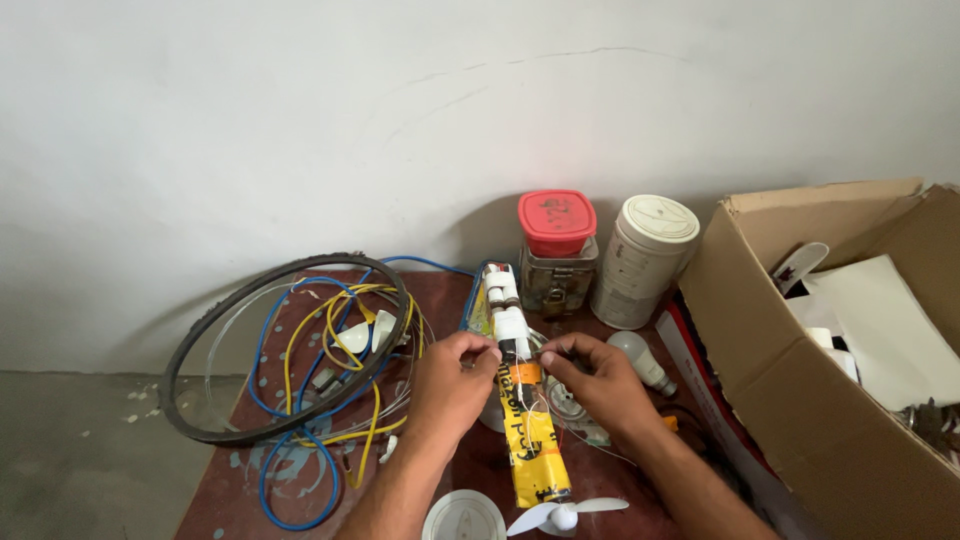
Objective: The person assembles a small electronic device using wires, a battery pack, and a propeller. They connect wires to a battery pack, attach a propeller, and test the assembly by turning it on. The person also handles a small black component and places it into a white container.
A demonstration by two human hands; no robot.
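Both hands, left (452, 385) and right (598, 380), pinch thin wires on yellow-wrapped stick (532, 450)

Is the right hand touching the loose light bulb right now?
Apart. The head view shows dark table between the right hand and the light bulb.

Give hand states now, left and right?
Left hand: pinched shut on thin white wire beside the yellow-wrapped handmade stick device.
Right hand: pinched shut on the same wire.
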